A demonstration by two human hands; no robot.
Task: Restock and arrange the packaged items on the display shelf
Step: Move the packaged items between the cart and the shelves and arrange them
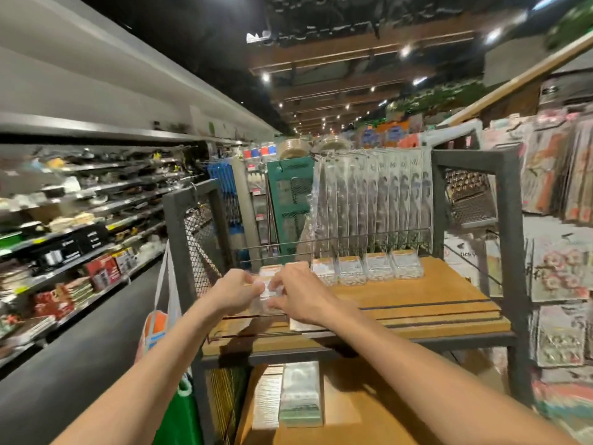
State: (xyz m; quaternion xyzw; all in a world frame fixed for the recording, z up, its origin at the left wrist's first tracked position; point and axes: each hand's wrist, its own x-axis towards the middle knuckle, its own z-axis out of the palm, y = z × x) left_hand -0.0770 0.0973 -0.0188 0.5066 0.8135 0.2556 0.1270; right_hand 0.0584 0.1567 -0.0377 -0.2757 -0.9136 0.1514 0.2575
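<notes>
Two hands meet over the front left part of a wooden display shelf (433, 297). The left hand (232, 292) and the right hand (300, 295) both have their fingers curled onto one small clear plastic packet (268, 292), which sits between them just above the shelf board; its contents are too blurred to name. Just beyond the right hand a row of clear plastic boxes (369, 268) stands side by side on the wood, each holding something pale that cannot be made out. Behind those boxes, further from the hands, a line of tall clear hanging packets (375, 200) hangs from a rail, packed closely front to back. Below the hands, on the lower shelf, a stack of flat packaged items (300, 393) lies beside a second, paler stack. A dark metal mesh frame (199, 226) rises to the left of the left hand, and a bag with white straps (165, 303) hangs outside it, near the left forearm.
</notes>
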